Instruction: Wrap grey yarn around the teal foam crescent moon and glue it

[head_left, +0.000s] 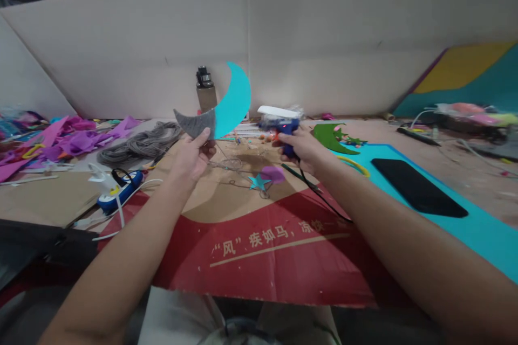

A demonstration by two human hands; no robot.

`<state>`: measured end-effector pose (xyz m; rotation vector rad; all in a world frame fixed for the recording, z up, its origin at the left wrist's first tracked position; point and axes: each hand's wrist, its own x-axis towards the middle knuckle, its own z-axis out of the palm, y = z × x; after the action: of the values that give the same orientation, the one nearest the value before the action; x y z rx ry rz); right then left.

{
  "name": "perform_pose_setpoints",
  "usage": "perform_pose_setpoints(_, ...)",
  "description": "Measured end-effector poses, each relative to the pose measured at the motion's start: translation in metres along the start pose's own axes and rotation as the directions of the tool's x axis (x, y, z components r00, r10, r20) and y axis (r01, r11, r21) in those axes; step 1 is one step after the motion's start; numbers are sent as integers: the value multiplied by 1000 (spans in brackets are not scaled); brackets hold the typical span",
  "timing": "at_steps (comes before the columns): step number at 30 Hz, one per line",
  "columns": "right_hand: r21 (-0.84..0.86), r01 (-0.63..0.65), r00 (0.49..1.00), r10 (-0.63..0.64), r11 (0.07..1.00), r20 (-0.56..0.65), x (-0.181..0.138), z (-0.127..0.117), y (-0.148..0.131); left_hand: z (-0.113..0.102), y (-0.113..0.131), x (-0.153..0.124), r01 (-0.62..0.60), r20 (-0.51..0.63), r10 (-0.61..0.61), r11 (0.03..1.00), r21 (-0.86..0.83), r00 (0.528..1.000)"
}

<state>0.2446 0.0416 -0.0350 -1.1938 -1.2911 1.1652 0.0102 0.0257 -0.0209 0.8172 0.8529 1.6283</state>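
My left hand (199, 153) is closed on the lower part of a crescent moon cutout (236, 101), held up above the cardboard. One part of the moon is bright turquoise; the other is covered in grey cord. A strand of cord hangs from it. In my right hand (306, 146) is a blue glue gun (288, 136) with a small red light, its black cable trailing down across the cardboard. Between the hands, a turquoise star (259, 181) lies beside a purple disc (273, 174) and a loop of grey cord.
A red and brown cardboard sheet (275, 264) covers the front. On the left are a grey cord coil (143, 145), purple scraps (87, 140) and a blue power strip (121, 194). To the right, a black phone (417, 187) rests on a turquoise sheet near a green crescent (329, 137).
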Motion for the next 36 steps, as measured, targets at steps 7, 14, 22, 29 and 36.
perform_pose_setpoints(7,-247,163,978,-190,955,-90,14,17,15,8,-5,-9,24,55,-25,999,24,998)
perform_pose_setpoints(14,-196,422,832,-293,885,471,-41,59,7,11,-16,-12,-79,115,64,988,132,991)
perform_pose_setpoints(22,-456,679,734,-553,575,395,-58,53,-13,6,-23,-13,-258,71,252,872,416,965)
perform_pose_setpoints(29,-570,697,652,-716,436,250,-48,35,-19,8,-23,-20,-284,187,216,796,535,958)
perform_pose_setpoints(36,-642,638,656,-736,425,165,-43,26,-20,14,-19,-27,-230,230,122,811,538,966)
